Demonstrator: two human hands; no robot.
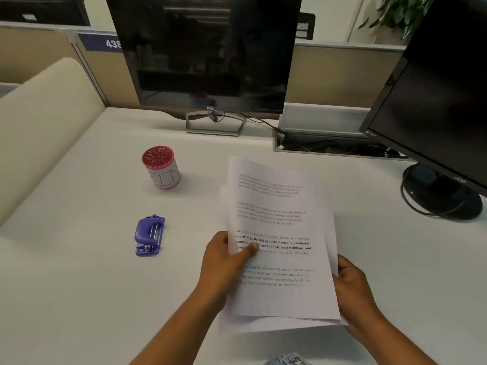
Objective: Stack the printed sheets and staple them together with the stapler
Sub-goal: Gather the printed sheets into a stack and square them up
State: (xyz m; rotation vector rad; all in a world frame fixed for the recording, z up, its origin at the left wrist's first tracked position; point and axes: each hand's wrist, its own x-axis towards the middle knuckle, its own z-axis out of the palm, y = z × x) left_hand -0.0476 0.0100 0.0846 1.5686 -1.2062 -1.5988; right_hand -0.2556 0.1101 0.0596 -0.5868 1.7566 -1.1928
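Note:
A loose stack of printed sheets (279, 222) is lifted above the white desk (79, 272), its edges fanned and uneven. My left hand (224, 262) grips the stack's left edge, thumb lying on the printed text. The right edge is held by my right hand (353, 288), fingers tucked under the paper. A purple stapler (149, 235) lies on the desk to the left of the sheets, well apart from my left hand.
A red-rimmed white cup (161, 167) stands behind the stapler. A dark monitor (208, 54) stands at the back of the desk, a second monitor (442, 106) with a round base at the right. A cable tray (329, 143) runs between them.

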